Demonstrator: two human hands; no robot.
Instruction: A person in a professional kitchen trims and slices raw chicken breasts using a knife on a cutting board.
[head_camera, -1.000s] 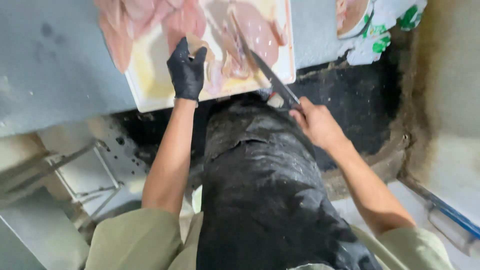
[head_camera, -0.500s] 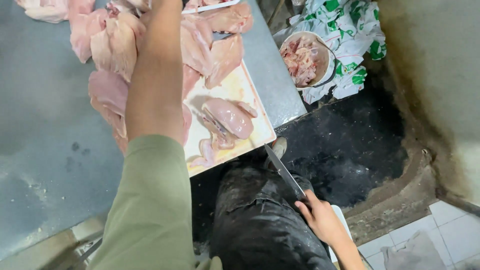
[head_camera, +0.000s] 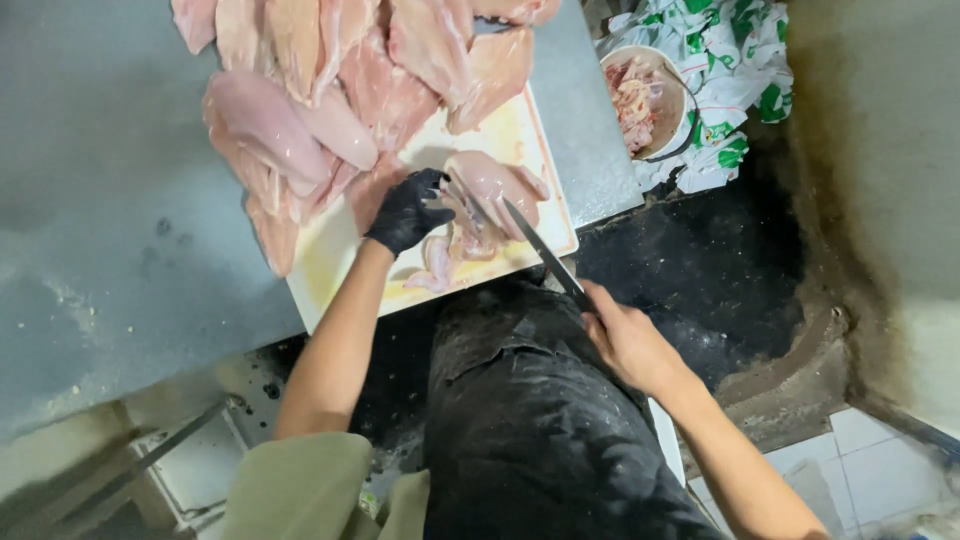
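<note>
Head view looked down on a grey metal bench (head_camera: 110, 200), its surface dull and speckled with crumbs and dark spots near the left edge. Beyond its right corner the floor (head_camera: 700, 260) was black and grimy, meeting a stained wall and pale tiles at the lower right. A round bowl (head_camera: 655, 100) of meat scraps sat on green-and-white plastic bags (head_camera: 735, 60) just off the bench corner. A pale cutting board (head_camera: 330, 270) lay at the bench's near edge, with a heap of raw chicken breasts (head_camera: 330, 90) piled across its far side and onto the bench.

On the board's near right part lay the chicken piece (head_camera: 480, 205), pink and glossy, opened out flat. The left hand (head_camera: 408, 210), in a black glove, had its fingers pressed on that piece, pinning it. The bare right hand (head_camera: 625, 340) had its fingers clenched round the handle of a knife (head_camera: 545, 258), whose long dark blade reached up to the meat.
</note>
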